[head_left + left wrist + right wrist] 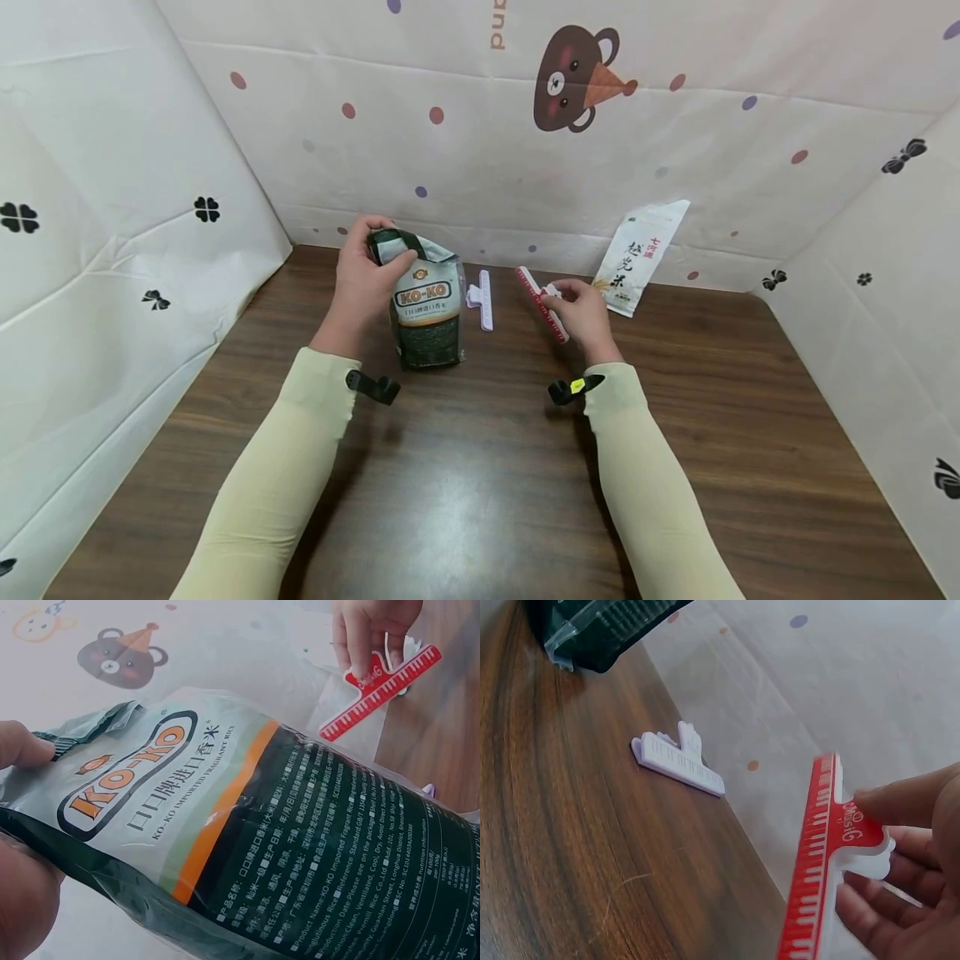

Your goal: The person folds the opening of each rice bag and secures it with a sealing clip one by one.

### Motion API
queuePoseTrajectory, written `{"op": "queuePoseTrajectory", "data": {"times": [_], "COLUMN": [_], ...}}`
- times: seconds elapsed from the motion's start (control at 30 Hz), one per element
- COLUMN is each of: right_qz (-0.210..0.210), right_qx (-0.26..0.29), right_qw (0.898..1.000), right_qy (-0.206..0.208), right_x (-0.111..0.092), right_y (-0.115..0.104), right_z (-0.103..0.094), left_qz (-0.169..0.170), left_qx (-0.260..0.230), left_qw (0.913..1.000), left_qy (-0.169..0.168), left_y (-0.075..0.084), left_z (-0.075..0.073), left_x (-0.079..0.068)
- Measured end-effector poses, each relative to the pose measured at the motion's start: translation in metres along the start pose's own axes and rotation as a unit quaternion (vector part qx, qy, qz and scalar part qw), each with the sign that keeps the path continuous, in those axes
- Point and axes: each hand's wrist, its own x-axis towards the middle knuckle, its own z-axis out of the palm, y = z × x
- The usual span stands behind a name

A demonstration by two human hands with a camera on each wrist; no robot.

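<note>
My left hand point(365, 275) grips the folded top of a green and silver KO-KO rice bag point(427, 321), thumb in front and fingers behind. In the left wrist view the bag point(247, 825) fills much of the picture, its printed front showing. With thumb and fingers my right hand point(583, 317) pinches the handle of a red and white bag clip point(817, 847), marked with piano keys, above the table. Between the hands a pale purple bag clip point(485, 302) lies on the wood, a little right of the rice bag.
A white rice packet point(640, 258) leans on the patterned back sheet point(480, 167), behind my right hand. White sheets also rise at the left point(90, 250) and right of the brown wooden table point(480, 500). Each wrist carries a black camera strap.
</note>
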Motion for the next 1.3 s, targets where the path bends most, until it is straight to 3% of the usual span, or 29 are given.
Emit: {"op": "queuePoseTrajectory", "data": {"times": [0.23, 0.4, 0.63, 1.1, 1.3], "right_qz": [-0.039, -0.037, -0.021, -0.074, -0.081], "right_qx": [0.05, 0.089, 0.087, 0.139, 0.127], "right_qw": [0.998, 0.995, 0.993, 0.983, 0.985], "right_qy": [-0.017, -0.037, -0.071, -0.093, -0.084], "right_x": [-0.001, 0.0, -0.003, -0.004, -0.004], "right_y": [-0.004, -0.006, -0.01, -0.014, -0.015], "right_z": [-0.001, -0.003, -0.005, -0.002, -0.002], "left_qz": [0.002, -0.002, 0.006, 0.008, 0.007], "left_qx": [-0.012, -0.011, -0.01, -0.013, -0.012], "left_qw": [0.9999, 0.9999, 0.9999, 0.9999, 0.9999], "left_qy": [-0.001, -0.002, -0.003, -0.005, -0.007], "left_y": [-0.001, -0.001, -0.002, -0.001, 0.0], "left_z": [-0.002, -0.002, -0.002, -0.002, -0.002], "left_x": [0.001, 0.0, 0.0, -0.003, -0.004]}}
